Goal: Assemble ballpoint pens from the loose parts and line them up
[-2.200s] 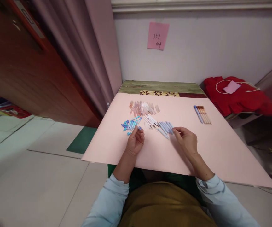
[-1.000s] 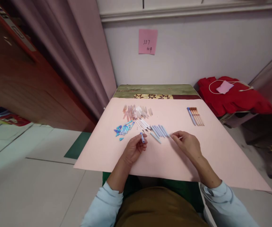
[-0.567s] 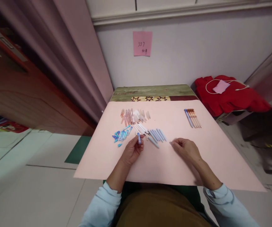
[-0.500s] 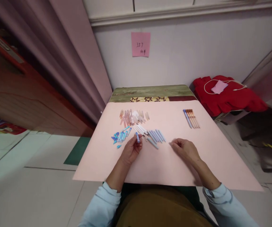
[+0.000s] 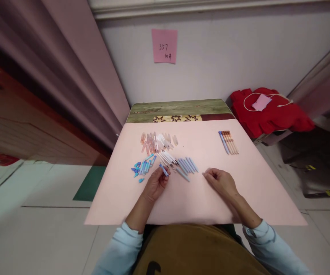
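grip of the left hand (image 5: 155, 184) is pinching a short blue cylindrical tube (image 5: 164, 170) over the pale-pink tabletop (image 5: 182, 208); the right hand (image 5: 218, 181) is holding a closed pinch, contents unclear, near slim pale-blue barrels (image 5: 186, 165).

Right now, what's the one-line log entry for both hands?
left hand: holds blue pen piece | right hand: nearest pale-blue barrels, grip unclear

smooth plastic-looking blue barrels (image 5: 187, 165), matt pink paper sheet (image 5: 193, 202), rumpled red cloth (image 5: 279, 118), wood-grained tabletop (image 5: 179, 107)
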`<state>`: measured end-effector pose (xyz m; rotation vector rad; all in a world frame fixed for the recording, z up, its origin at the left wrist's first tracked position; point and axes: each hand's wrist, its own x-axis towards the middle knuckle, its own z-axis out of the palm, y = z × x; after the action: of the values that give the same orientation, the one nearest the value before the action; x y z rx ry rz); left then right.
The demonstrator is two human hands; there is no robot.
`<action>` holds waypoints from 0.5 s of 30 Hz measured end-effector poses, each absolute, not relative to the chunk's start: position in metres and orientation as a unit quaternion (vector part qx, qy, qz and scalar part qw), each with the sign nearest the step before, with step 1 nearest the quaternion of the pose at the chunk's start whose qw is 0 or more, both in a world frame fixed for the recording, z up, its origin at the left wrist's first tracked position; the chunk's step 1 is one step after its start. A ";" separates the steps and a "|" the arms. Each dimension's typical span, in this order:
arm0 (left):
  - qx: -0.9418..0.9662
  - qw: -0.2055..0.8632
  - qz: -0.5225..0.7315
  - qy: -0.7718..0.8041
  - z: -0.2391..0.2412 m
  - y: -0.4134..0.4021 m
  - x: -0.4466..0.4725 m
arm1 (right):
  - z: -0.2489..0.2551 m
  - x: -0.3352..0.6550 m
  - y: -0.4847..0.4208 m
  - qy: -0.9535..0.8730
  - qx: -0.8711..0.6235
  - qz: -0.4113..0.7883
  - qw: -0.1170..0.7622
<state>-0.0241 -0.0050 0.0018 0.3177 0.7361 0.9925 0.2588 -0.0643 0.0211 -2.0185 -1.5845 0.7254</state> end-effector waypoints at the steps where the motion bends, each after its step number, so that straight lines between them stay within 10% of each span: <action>1: 0.153 0.802 0.465 0.342 0.002 -0.005 -0.024 | 0.021 0.258 -0.064 -0.576 -0.736 0.265 0.237; 15: 0.195 0.803 0.460 0.323 0.002 -0.008 -0.021 | 0.019 0.252 -0.071 -0.560 -0.755 0.242 0.241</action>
<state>-0.0212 -0.0083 0.0022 0.4185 0.6929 0.9859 0.2520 -0.0708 0.0186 -2.0664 -1.5316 0.6612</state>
